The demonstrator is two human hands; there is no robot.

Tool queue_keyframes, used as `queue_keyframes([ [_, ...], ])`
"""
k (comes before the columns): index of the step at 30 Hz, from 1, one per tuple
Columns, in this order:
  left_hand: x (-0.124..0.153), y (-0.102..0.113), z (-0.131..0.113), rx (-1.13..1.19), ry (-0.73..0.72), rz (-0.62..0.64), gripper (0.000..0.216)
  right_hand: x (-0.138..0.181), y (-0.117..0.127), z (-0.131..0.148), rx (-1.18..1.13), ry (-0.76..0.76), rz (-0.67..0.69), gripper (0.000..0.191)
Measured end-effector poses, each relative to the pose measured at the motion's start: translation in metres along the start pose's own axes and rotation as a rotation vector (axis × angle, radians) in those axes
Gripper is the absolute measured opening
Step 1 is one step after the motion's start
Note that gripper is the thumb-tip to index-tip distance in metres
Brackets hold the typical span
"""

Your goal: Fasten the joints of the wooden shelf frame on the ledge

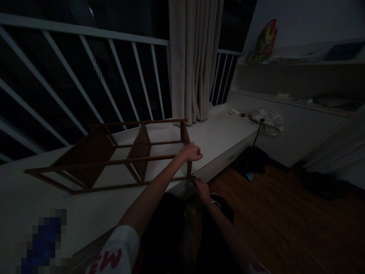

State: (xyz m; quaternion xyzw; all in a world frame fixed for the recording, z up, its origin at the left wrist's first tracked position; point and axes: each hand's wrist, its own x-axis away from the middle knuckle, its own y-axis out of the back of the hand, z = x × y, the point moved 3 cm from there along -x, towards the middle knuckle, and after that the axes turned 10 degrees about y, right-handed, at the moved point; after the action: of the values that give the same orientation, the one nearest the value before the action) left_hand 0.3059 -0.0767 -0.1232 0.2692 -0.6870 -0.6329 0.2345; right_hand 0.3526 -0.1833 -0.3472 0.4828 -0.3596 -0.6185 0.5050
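A brown wooden shelf rack (138, 152) lies on its side on the white window ledge (219, 133), its open frame and shelf boards showing. My left hand (191, 152) is closed around the frame at the rack's right end. Lower down, my right hand (201, 188), with a bracelet at the wrist, has its fingers pinched at the rack's near right corner. Whether those fingers hold something small there is too dark to make out.
White railings (122, 72) and a beige curtain (195, 61) stand behind the ledge. A white cloth bag (268, 118) hangs at the ledge's far end, above a dark bag (251, 161) on the wooden floor (265, 220). Shelving (293, 101) lines the right wall.
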Motion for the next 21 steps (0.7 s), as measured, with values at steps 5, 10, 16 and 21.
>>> queue_keyframes([
  [5,-0.002,-0.001,-0.001,-0.005,-0.039,-0.021,0.036,0.000,0.003,-0.002,-0.021,0.040,-0.056,0.037],
  [10,-0.003,-0.002,0.000,0.006,-0.036,-0.019,0.036,-0.001,0.004,-0.005,-0.035,-0.058,-0.104,0.034],
  [16,-0.003,-0.002,0.000,0.015,-0.052,-0.032,0.035,0.002,0.004,-0.009,0.044,-0.166,-0.116,0.031],
  [21,-0.004,-0.003,0.000,0.002,-0.050,-0.039,0.036,0.004,0.002,-0.011,0.052,-0.174,-0.106,0.026],
])
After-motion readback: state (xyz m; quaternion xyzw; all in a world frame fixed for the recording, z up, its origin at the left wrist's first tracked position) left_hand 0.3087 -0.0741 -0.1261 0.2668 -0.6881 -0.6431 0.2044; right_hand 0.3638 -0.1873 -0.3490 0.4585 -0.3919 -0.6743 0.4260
